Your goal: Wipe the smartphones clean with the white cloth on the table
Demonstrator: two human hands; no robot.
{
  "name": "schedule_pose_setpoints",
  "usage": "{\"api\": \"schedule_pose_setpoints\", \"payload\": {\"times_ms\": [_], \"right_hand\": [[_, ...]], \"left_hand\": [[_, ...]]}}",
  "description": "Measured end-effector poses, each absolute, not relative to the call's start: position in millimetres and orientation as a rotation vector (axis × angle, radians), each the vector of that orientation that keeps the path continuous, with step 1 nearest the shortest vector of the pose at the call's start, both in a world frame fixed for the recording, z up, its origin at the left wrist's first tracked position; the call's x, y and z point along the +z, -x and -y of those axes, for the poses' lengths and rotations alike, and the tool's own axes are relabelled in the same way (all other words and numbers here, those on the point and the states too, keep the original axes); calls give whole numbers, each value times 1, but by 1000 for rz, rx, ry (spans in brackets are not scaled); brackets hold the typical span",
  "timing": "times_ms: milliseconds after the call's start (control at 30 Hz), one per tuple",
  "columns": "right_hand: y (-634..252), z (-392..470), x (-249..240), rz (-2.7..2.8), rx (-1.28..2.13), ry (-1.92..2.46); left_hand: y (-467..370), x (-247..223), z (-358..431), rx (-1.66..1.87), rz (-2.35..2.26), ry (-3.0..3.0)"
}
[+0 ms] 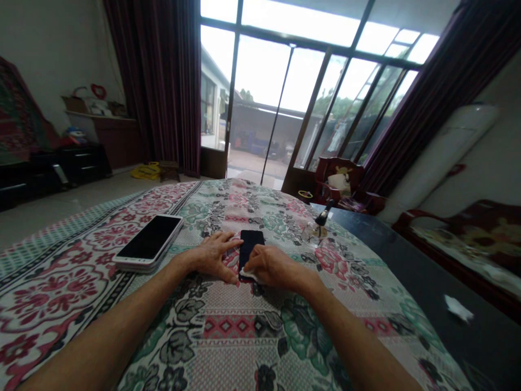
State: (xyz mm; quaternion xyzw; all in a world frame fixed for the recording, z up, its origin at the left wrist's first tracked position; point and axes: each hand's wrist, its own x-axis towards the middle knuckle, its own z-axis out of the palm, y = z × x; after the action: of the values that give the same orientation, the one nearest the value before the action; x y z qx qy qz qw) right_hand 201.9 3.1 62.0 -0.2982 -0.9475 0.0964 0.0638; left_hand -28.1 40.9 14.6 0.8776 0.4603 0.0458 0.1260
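Observation:
A dark smartphone (pixel 252 240) lies flat on the patterned tablecloth (pixel 228 304), its long side pointing away from me. My left hand (pixel 214 255) rests at its left side with fingers spread, the fingertips at the phone's edge. Bunched fingers of my right hand (pixel 272 266) press a white tissue (pixel 248 275) onto the lower part of the screen. That hand covers the lower right of the phone. To the left is a stack of larger white-framed phones or tablets (pixel 150 239), the top one with a black screen.
A clear container with a black top (pixel 321 220) stands at the right rear of the cloth. On the dark tabletop (pixel 423 271) at the right lies a crumpled white tissue (pixel 458 308). Beyond are a wooden chair (pixel 340 176), curtains and glass doors (pixel 264 108).

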Motion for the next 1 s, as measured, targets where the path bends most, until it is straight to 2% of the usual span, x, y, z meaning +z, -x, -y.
{"api": "schedule_pose_setpoints", "payload": {"times_ms": [200,667,1000], "right_hand": [[-194,-7,45,2628,122,1108],[-195,3,66,2913,337,836],[-194,4,55,2802,224,905]], "left_hand": [[26,19,-39,118,-1348,-2544],[25,20,-37,114,-1359,-2528],[25,22,-37,87,-1369,-2514]]}}
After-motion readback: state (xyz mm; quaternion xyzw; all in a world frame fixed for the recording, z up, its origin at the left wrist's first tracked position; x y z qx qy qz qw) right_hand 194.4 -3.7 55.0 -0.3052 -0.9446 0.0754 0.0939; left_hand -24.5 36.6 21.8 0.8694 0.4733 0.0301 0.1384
